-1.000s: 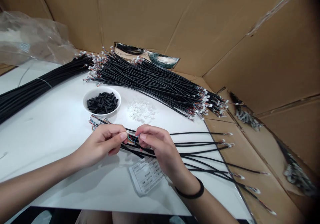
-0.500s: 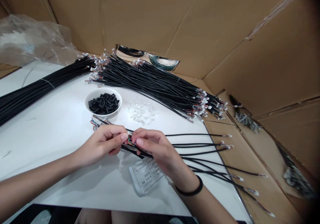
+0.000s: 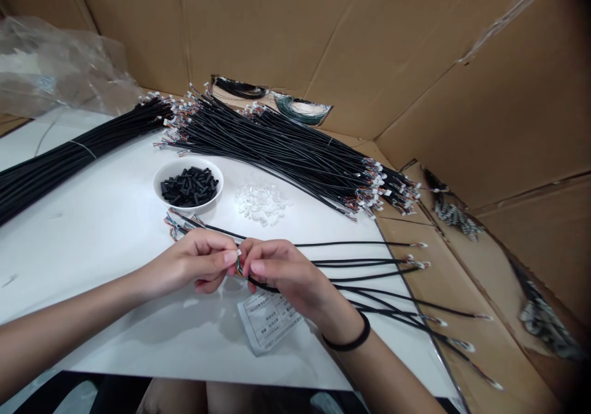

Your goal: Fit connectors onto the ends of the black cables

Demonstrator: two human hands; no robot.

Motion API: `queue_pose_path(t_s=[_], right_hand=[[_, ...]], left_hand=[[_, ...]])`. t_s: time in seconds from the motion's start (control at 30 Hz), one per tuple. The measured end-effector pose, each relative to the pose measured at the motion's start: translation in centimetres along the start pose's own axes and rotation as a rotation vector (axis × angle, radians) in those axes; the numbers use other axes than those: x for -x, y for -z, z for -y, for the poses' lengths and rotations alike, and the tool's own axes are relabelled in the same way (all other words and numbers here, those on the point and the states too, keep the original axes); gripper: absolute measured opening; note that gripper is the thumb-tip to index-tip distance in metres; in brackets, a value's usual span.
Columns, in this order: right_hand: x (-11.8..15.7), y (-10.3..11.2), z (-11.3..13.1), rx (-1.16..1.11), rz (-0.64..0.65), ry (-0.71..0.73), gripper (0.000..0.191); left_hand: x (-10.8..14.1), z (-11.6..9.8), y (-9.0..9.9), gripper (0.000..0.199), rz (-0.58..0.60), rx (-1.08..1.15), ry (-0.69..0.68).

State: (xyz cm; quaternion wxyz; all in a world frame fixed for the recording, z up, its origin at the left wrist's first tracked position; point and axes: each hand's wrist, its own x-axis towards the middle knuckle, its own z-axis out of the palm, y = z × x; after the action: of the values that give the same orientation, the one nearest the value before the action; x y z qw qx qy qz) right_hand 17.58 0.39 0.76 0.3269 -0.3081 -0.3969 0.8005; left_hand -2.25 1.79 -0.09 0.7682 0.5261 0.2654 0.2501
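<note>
1. Left hand [image 3: 194, 265] above the white tabletop [image 3: 92, 266], fingers together, pinched on a small white connector [image 3: 239, 252].
2. Right hand [image 3: 281, 272] just beside the left, fingertips [image 3: 256, 267] closed on thin coloured wires [image 3: 238, 268] directly below the connector. Black wristband [image 3: 348, 340] around the right wrist.
3. Connector and wires held between both hands, above the table's near half – attached to a loose group of black cables [image 3: 369, 261], fanned rightward past the table edge over cardboard [image 3: 406, 291], with small connectors at their far ends.
4. Just behind the left hand, a tangle of cable ends with coloured wires [image 3: 178, 224].
5. Under the right hand, a printed paper slip [image 3: 268, 321] flat on the table, partly covered by the palm edge.
6. Farther ahead, a white bowl [image 3: 166, 183] of short black tubes [image 3: 189, 187], with a small heap of white plastic pieces [image 3: 261, 204] just to its right.
7. Beyond those, a large loose pile of black cables [image 3: 286, 155], and to the left a bound black cable bundle [image 3: 69, 158] – a clear plastic bag [image 3: 55, 63] behind it, cardboard walls [image 3: 231, 32] all around.
</note>
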Motion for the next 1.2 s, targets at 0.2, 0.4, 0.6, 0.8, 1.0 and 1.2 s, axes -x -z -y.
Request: queue_pose_path(t_s=[0.2,0.4,0.6,0.8,1.0,1.2], right_hand=[[-0.2,0.5,0.1,-0.044,0.122,-0.052,0.018],[-0.5,0.9,-0.4,-0.028,0.195,-0.02,0.021],[-0.6,2.0,-0.9,-0.028,0.332,-0.024,0.021],[-0.7,2.0,-0.8,-0.001,0.33,0.005,0.023],[-0.9,1.7,-0.7,-0.021,0.314,0.009,0.025],[-1.5,2.1,-1.2,-0.146,0.412,0.007,0.026]], left_hand=[[0.0,0.1,0.2,0.03,0.093,0.216,0.019],[0.0,0.3,0.3,0.029,0.114,0.225,-0.005],[-0.1,0.5,0.7,0.029,0.109,0.207,-0.039],[-0.3,0.5,0.7,0.03,0.076,0.225,-0.048],[-0.3,0.3,0.7,0.03,0.065,0.185,-0.057],[-0.5,0.3,1.0,0.032,0.064,0.152,-0.07]])
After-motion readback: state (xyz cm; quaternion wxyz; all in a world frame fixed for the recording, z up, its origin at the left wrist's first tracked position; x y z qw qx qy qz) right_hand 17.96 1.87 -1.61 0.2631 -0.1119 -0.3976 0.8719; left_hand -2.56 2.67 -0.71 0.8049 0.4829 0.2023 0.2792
